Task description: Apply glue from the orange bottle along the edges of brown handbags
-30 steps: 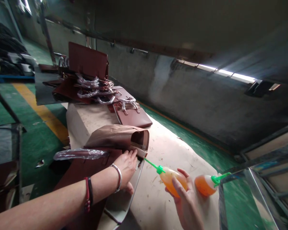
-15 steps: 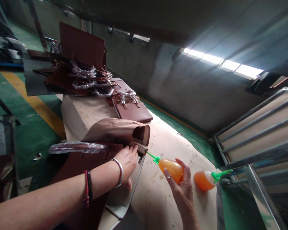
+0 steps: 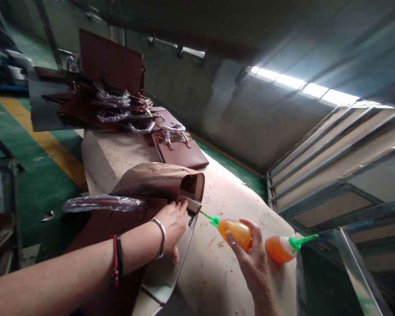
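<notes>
My left hand (image 3: 173,226) lies with its fingers stretched out flat on the edge of a brown leather bag (image 3: 148,177), next to the bag's open end. Its thumb points down over a pale panel (image 3: 166,267) of the bag. My right hand (image 3: 252,259) is wrapped round a squeeze bottle (image 3: 234,232) of orange liquid. The bottle tilts, and its thin green nozzle (image 3: 213,219) reaches the bag's corner, just right of my left fingers. A handle in clear plastic wrap (image 3: 103,203) lies across the bag's left side.
A second orange bottle with a green nozzle (image 3: 279,249) lies tilted on the table (image 3: 217,281), right of my right hand. Farther back are several brown bags (image 3: 110,66) with wrapped handles, some piled up. A metal rack (image 3: 335,162) stands at the right.
The metal rack at the right has shifted left and more of it shows. Both hands, the bag and the bottle keep nearly the same places, with the nozzle still at the bag's corner.
</notes>
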Tool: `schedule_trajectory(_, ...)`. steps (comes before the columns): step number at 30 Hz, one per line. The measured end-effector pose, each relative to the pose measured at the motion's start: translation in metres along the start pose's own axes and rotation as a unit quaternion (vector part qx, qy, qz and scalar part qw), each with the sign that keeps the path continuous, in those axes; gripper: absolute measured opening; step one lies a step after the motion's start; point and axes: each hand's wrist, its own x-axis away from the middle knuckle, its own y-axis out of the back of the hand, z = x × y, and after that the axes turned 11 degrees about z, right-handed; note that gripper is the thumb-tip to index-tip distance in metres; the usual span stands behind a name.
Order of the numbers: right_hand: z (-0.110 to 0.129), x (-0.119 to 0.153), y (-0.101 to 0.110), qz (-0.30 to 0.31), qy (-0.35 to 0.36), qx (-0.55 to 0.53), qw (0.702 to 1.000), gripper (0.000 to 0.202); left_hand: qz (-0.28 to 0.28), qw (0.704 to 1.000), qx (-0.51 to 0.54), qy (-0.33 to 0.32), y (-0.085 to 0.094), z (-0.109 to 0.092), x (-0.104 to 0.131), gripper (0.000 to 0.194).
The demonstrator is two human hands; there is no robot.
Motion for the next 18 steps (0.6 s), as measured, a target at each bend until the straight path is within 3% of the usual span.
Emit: schedule_trajectory(18,0.015,0.002,-0.004,0.034,-0.019,-0.025,0.999,0.055,0.018,1.000,-0.006,0.008,0.005,0.000,0.003,0.114)
